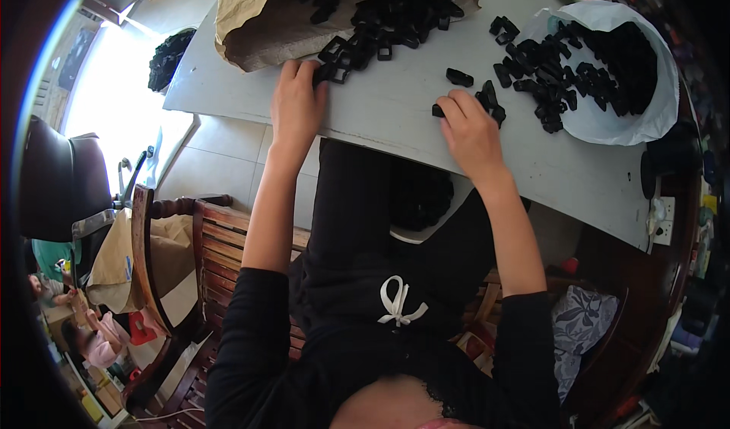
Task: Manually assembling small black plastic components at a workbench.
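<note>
At the mouth of a brown paper bag (243,18), my left hand (296,106) has its fingers closed on a small black plastic piece (322,74). That piece lies against a pile of similar black pieces (384,26), some with square openings, spilling from the bag. My right hand (470,134) rests lower on the grey table (380,109), with a small black piece (437,110) between thumb and fingers. Its fingers partly hide the piece. Close beside that hand lie a few loose black pieces (490,98); one more piece (459,77) lies just above it.
On the right, a white plastic bag (661,71) lies open on its side with many black pieces in and before it. A wooden bench (224,231) is beneath me. A black chair (65,170) and another paper bag (114,269) stand left; people sit at lower left.
</note>
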A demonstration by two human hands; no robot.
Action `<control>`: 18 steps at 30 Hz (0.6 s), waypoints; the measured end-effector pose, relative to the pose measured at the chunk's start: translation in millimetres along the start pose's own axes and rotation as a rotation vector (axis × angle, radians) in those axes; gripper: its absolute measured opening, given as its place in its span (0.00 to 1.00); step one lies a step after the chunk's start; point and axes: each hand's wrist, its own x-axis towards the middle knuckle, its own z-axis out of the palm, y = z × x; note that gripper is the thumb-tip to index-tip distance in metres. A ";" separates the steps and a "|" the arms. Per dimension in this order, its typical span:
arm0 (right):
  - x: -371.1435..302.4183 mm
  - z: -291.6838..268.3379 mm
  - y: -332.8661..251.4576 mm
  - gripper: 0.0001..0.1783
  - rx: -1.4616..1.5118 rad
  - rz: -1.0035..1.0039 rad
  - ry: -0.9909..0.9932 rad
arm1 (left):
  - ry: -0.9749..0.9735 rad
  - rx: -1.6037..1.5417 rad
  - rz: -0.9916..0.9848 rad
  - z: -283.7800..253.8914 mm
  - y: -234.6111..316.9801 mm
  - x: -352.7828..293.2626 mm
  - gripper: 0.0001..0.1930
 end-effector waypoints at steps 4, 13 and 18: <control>-17.8 -1.5 -24.5 0.13 0.598 0.322 0.181 | -0.054 0.006 0.018 3.4 3.9 -2.4 0.10; -44.3 -19.5 -26.9 0.11 0.588 0.587 0.113 | -0.331 -0.414 0.284 15.2 59.8 -19.2 0.16; -34.9 -19.5 -29.0 0.14 0.776 0.541 0.197 | -0.504 -0.677 0.330 18.4 82.2 -29.5 0.33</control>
